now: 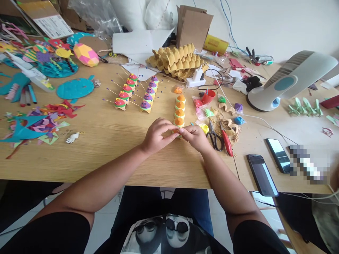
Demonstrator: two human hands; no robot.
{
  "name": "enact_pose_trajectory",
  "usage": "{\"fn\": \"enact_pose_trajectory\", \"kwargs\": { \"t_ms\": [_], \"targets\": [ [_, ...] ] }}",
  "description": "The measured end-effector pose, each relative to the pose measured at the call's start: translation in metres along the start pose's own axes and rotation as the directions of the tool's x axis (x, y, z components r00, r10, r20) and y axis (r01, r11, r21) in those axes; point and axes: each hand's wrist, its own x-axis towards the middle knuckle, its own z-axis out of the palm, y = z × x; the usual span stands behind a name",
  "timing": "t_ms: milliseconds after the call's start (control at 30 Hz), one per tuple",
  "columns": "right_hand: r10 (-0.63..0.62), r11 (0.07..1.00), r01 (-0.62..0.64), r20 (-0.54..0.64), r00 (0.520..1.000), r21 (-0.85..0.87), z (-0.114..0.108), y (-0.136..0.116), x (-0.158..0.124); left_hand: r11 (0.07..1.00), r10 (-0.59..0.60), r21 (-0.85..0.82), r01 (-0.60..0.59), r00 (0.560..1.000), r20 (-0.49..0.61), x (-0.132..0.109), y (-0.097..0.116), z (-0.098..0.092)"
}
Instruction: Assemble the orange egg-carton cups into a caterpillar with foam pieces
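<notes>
My left hand (156, 135) and my right hand (195, 137) meet at the near end of a row of orange-topped egg-carton cups (180, 109) on the wooden table (106, 141). Both hands pinch a small orange piece (177, 131) between their fingertips; most of it is hidden by the fingers. Two more rows of cups stand further back to the left: one with red and green tops (126, 91), one with purple tops (148, 94), with thin sticks poking out.
Scissors (215, 135) and a red-handled tool (227, 141) lie right of my hands, beside clay lumps (209, 113) and a red cup (209, 96). Two phones (262, 174) lie at the right edge. A white fan (288, 79), egg cartons (174, 60) and paper scraps (39, 121) surround.
</notes>
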Motion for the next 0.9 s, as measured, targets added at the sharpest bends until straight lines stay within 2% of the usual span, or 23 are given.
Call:
{"fn": "enact_pose_trajectory", "kwargs": {
  "t_ms": [233, 467, 700, 800, 900],
  "targets": [
    [0.0, 1.0, 0.0, -0.003, 1.0, 0.019, 0.0, -0.001, 0.001, 0.994, 0.104, -0.017, -0.106, 0.989, -0.101, 0.002, 0.002, -0.001],
    [0.088, 0.976, -0.082, -0.017, 0.996, 0.204, 0.004, 0.0, 0.002, 0.995, 0.103, 0.01, -0.102, 0.987, -0.126, 0.002, 0.002, -0.001],
    [0.129, 0.93, -0.097, -0.07, 0.989, 0.355, 0.005, 0.007, 0.003, 0.997, 0.082, -0.003, -0.083, 0.988, -0.131, 0.001, 0.001, -0.003],
    [0.142, 0.921, -0.101, -0.083, 0.986, 0.377, 0.005, 0.009, 0.003, 0.999, 0.053, 0.007, -0.053, 0.99, -0.13, 0.001, 0.001, -0.003],
    [0.147, 0.926, -0.101, -0.098, 0.984, 0.365, 0.004, 0.008, 0.003, 0.997, 0.07, -0.005, -0.071, 0.989, -0.133, 0.001, 0.0, -0.004]
  ]
}}
